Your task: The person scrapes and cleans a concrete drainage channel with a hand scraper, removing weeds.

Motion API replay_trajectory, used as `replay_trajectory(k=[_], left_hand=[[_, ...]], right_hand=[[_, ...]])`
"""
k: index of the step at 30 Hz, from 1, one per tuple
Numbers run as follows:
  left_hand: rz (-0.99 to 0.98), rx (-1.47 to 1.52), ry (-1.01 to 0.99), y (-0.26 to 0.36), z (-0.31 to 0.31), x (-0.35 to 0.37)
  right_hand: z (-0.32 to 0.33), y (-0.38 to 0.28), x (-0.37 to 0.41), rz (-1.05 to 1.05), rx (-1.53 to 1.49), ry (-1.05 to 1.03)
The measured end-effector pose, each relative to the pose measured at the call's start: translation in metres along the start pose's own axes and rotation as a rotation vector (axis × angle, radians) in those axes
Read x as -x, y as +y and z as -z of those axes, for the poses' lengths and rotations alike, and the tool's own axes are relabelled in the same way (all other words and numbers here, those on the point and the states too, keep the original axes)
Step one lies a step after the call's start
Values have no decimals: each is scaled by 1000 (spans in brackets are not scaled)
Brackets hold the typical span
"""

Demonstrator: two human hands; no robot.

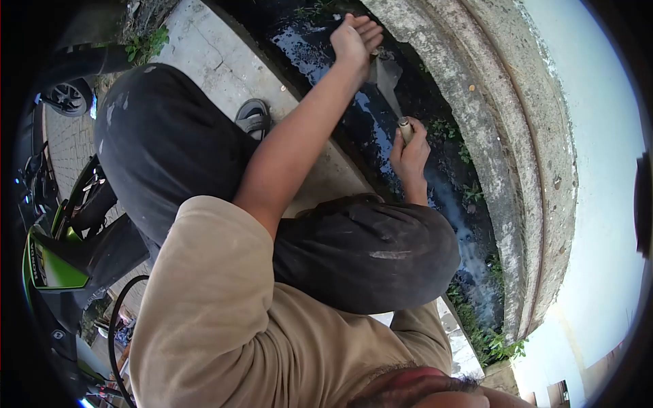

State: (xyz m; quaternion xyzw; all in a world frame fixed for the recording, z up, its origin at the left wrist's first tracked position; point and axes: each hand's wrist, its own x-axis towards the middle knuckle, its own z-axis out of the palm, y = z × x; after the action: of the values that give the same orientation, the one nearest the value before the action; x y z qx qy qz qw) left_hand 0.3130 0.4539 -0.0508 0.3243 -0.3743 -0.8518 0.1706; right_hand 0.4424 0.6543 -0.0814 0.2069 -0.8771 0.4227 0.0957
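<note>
A trowel [388,83] is gripped by its handle in my right hand [411,155], over the dark drain channel [442,178]. Its pointed metal blade slants up and to the left, with the wide end close beside my left wrist. My left hand [355,41] is stretched out beyond the blade, palm turned up and fingers loosely extended, holding nothing. Murky water [299,53] with pale reflections runs in the channel below both hands. My knees, in dark trousers [367,255], are bent near the channel's edge.
A rough concrete wall [486,122] borders the channel on the right, with small plants [471,194] at its foot. A concrete ledge [211,58] lies on the left, where my sandalled foot [254,117] rests. A green motorcycle [60,262] stands at the far left.
</note>
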Motion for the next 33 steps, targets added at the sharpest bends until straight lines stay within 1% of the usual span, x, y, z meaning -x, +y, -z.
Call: replay_trajectory(k=[1, 2, 3, 5, 6, 7, 8, 9, 10, 12, 13, 14, 15, 16, 17, 19, 20, 21, 22, 23, 24, 25, 26, 27, 29, 31, 33], left_hand=[[69, -5, -23, -20, 11, 10], [225, 91, 45, -42, 18, 23], [320, 142, 21, -50, 19, 47], [367, 124, -48, -68, 18, 70], [396, 126, -51, -72, 12, 73], [380, 103, -79, -65, 3, 72], [291, 135, -105, -61, -2, 65], [204, 163, -134, -56, -6, 56], [212, 176, -120, -55, -8, 40], [168, 344, -167, -50, -10, 12], [172, 356, -157, -38, -10, 6], [394, 455, -193, -16, -7, 2], [617, 553, -231, -2, -2, 0], [568, 546, -310, 1, 3, 0], [573, 560, -305, 2, 4, 4], [235, 334, -143, 3, 1, 13], [236, 350, -141, -1, 2, 8], [241, 375, -51, -8, 5, -2], [249, 397, 40, -14, 9, -9], [247, 407, 45, -19, 11, -13], [307, 434, 132, -25, 14, -15], [366, 461, 218, -27, 14, -19], [418, 518, 275, -28, 12, -21], [444, 545, 255, -37, 9, -24], [535, 498, 192, -35, 0, -23], [578, 389, 73, -32, -12, -14], [710, 513, -87, -37, -27, -5]], right_hand=[[-2, 1, 7, -66, 39, -22], [-3, 3, 12, -79, 75, 3], [-3, 1, 15, -76, 71, -28], [4, -2, 12, -116, 267, 53], [10, 0, 9, -93, 330, 66], [16, 3, 6, -73, 393, 81], [21, 6, 2, -28, 471, 119], [28, 9, -1, 62, 544, 151], [35, 7, -5, 103, 596, 139], [44, 6, -12, 149, 656, 117], [47, 6, -15, 201, 691, 119], [48, 4, -19, 255, 725, 122], [47, 1, -23, 263, 731, 109], [45, -4, -28, 146, 809, 46], [45, -6, -31, 26, 886, -15], [50, -4, -26, 71, 879, -74], [51, -3, -25, 112, 856, -118], [50, -3, -23, 127, 858, -120], [51, -7, -20, 178, 808, -52], [49, -11, -20, 225, 757, 13], [45, -13, -26, 187, 796, 79], [42, -13, -30, 194, 798, 74], [42, -12, -34, 43, 848, -31], [42, -10, -37, -109, 895, -134], [42, -6, -27, -94, 866, -159], [43, -11, -18, -52, 829, -245], [41, -17, -15, -86, 806, -239]])
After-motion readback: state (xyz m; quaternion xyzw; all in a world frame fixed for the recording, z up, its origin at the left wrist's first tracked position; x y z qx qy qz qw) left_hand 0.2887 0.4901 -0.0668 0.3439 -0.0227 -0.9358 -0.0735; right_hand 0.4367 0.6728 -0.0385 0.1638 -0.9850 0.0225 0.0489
